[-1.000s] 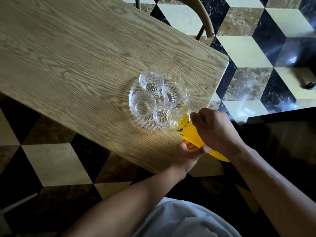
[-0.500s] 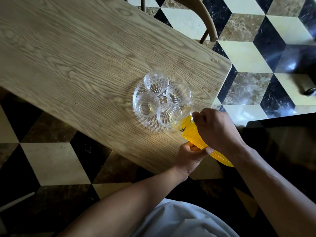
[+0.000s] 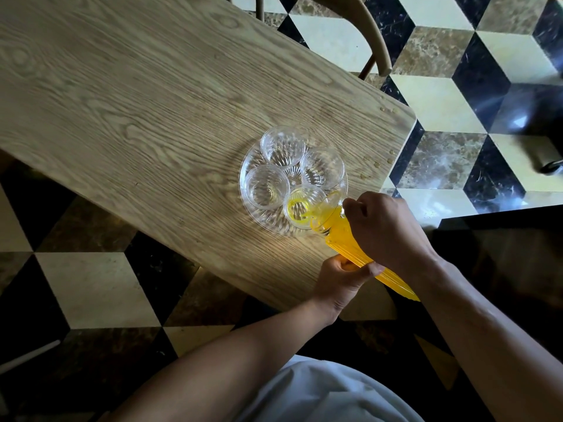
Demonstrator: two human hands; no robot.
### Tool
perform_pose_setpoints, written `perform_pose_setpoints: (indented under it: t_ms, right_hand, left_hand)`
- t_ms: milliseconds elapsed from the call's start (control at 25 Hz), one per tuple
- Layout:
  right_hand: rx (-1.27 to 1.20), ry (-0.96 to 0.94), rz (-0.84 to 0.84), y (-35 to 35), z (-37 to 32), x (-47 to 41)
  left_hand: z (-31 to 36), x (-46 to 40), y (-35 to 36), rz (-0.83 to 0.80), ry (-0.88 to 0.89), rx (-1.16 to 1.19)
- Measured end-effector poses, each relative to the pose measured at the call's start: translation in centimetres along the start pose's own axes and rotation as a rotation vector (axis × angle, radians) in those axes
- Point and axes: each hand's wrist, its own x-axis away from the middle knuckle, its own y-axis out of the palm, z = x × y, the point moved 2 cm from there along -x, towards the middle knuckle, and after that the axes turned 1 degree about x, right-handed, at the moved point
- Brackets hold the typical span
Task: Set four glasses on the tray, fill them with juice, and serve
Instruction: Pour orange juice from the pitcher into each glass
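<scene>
A clear round glass tray (image 3: 247, 190) sits on the wooden table and carries several clear ribbed glasses. The nearest glass (image 3: 300, 205) has a little yellow juice in its bottom; the far glass (image 3: 282, 146), the right glass (image 3: 322, 169) and the left glass (image 3: 266, 186) look empty. A glass jug of yellow juice (image 3: 344, 239) is tilted with its spout over the nearest glass, and juice runs out. My right hand (image 3: 385, 228) grips the jug near its top. My left hand (image 3: 342, 280) holds the jug's body from below.
The wooden table (image 3: 137, 117) ends just right of the tray, with water drops near that edge. A wooden chair (image 3: 370, 35) stands behind the far edge. Patterned tile floor surrounds the table. A dark object (image 3: 548, 159) lies on the floor at far right.
The jug has tipped further and juice now flows into the nearest glass, which was empty before. Both hands keep their hold on the jug.
</scene>
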Motion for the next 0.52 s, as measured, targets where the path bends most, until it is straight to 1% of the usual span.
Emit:
perform_pose_setpoints:
  t_ms: [240, 520]
  right_hand:
    - [0.007, 0.006, -0.002, -0.4, -0.4, 0.0]
    - [0.039, 0.015, -0.006, -0.4, -0.4, -0.2]
  left_hand:
    - [0.3, -0.1, 0.0, -0.028, 0.039, 0.009]
    - [-0.8, -0.5, 0.1, -0.007, -0.027, 0.007]
